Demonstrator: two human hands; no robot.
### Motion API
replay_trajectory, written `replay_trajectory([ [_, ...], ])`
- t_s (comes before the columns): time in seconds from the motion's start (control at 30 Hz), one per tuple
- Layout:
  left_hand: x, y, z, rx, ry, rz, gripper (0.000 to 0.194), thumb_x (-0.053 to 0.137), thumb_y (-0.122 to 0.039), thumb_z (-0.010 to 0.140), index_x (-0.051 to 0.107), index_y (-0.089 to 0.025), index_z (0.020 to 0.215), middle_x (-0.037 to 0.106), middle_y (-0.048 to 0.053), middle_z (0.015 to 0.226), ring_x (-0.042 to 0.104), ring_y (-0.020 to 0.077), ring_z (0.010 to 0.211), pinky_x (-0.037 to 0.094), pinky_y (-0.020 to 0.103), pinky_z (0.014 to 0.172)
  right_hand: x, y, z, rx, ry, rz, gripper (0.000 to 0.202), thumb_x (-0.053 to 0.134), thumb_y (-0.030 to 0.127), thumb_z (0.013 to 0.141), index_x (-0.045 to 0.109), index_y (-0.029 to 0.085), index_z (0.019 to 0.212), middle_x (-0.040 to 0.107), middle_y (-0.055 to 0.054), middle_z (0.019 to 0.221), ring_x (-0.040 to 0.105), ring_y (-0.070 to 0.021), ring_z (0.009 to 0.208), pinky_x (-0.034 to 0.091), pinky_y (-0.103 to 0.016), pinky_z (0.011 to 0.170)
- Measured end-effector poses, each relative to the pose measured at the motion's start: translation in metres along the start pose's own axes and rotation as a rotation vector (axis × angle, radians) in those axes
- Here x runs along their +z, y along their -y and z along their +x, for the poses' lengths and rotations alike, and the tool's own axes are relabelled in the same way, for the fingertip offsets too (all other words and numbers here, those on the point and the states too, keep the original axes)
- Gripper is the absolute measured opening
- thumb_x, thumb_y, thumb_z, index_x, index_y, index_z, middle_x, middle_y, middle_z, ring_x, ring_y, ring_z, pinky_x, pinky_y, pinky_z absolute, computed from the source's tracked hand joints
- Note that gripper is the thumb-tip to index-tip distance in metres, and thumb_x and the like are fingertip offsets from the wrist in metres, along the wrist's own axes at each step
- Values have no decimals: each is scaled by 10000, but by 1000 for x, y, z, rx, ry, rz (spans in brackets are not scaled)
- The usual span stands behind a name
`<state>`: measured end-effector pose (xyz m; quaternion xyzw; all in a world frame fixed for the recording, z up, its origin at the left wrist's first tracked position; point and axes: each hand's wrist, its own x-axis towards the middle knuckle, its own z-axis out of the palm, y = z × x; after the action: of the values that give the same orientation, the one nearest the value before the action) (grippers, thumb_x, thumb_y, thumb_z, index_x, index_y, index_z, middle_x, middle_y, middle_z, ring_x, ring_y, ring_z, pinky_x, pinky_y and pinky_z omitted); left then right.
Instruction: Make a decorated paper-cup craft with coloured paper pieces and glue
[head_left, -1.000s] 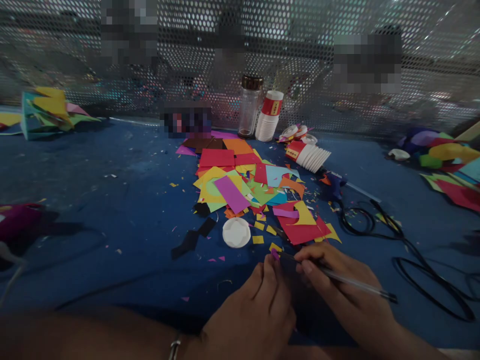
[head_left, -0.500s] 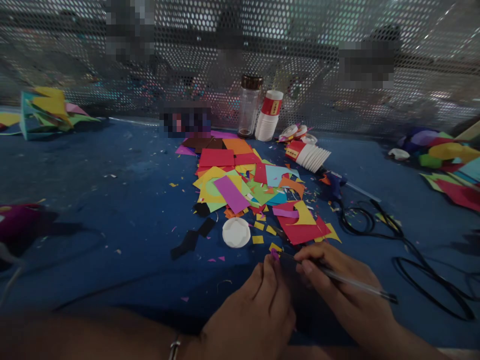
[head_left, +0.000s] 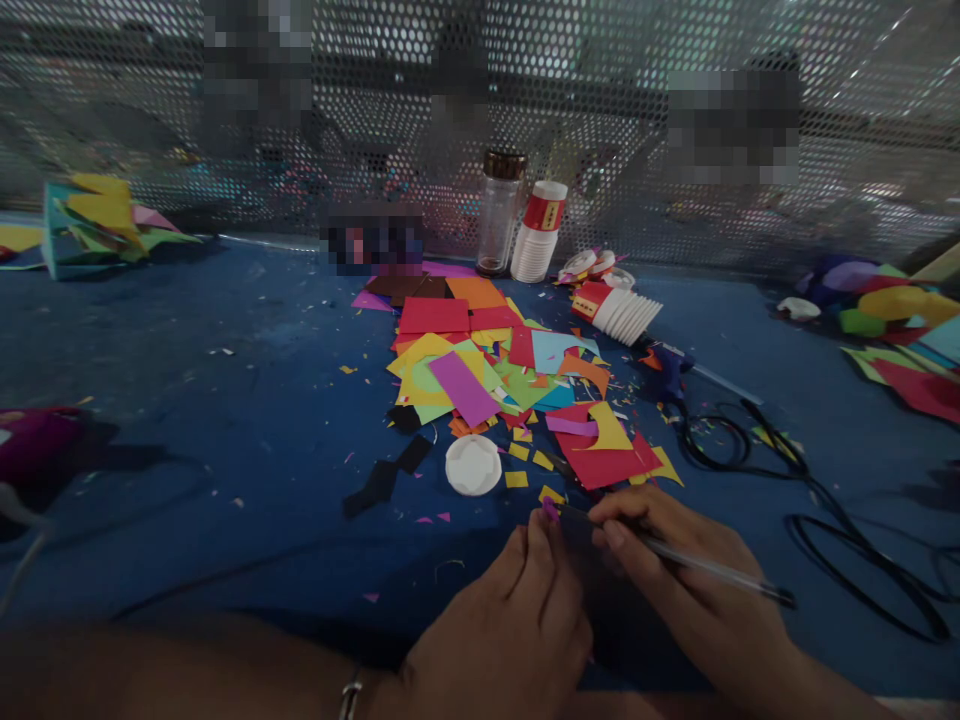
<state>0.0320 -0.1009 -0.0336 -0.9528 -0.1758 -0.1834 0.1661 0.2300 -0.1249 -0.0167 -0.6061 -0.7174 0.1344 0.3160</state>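
Observation:
My left hand [head_left: 517, 610] is at the lower middle, its fingers pinched on a small purple paper piece [head_left: 550, 508]. To its right, my right hand [head_left: 690, 570] grips a clear pen [head_left: 720, 570] with a dark end cap, and the pen's tip points at the purple piece. Small yellow paper pieces [head_left: 516, 480] lie just beyond the fingertips. A round white lid [head_left: 473, 465] rests a little ahead of my left hand. Beyond it is a heap of coloured paper [head_left: 435, 370], with a purple strip [head_left: 463, 388] on top.
Behind the paper stand a glass bottle [head_left: 499, 215] and a stack of paper cups [head_left: 540, 232]; another stack [head_left: 616, 313] lies tipped over. A blue glue gun [head_left: 667, 370] and its black cable [head_left: 847, 530] are at right. A perforated metal screen [head_left: 360, 130] closes the back.

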Motion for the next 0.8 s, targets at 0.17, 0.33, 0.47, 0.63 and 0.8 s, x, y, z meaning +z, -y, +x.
replay_trajectory([
  [0.17,1,-1,0,-3,2,-13,342,425,-271,986,713,-125,1099,739,114,1156,677,248,1103,420,359,976,-1,0,1,-8,-1,-3,184,477,280,959,652,273,901,682,38,698,660,-126,599,515,-229,587],
  [0.33,2,-2,0,-13,-33,-26,341,421,-247,979,734,-140,1062,751,108,1120,685,252,1079,412,363,968,-2,2,2,-14,2,-8,180,481,287,962,650,267,905,700,30,730,675,-130,622,522,-233,598],
  [0.47,2,0,0,-14,-19,-19,360,404,-252,991,722,-130,1106,745,108,1136,677,250,1091,398,364,975,0,0,0,7,5,-4,180,473,291,971,644,272,918,700,30,745,677,-132,649,524,-236,623],
  [0.63,0,-1,1,-3,6,-4,341,426,-282,996,726,-162,1105,738,102,1150,669,245,1099,396,371,979,-1,-1,-2,7,13,0,189,473,295,966,653,271,912,694,32,727,669,-130,622,522,-236,606],
  [0.8,0,0,1,-4,-11,-11,334,429,-260,986,735,-153,1066,744,100,1136,675,243,1091,421,366,966,-1,0,-1,16,12,2,200,474,310,970,653,262,896,694,18,722,677,-140,628,530,-248,605],
])
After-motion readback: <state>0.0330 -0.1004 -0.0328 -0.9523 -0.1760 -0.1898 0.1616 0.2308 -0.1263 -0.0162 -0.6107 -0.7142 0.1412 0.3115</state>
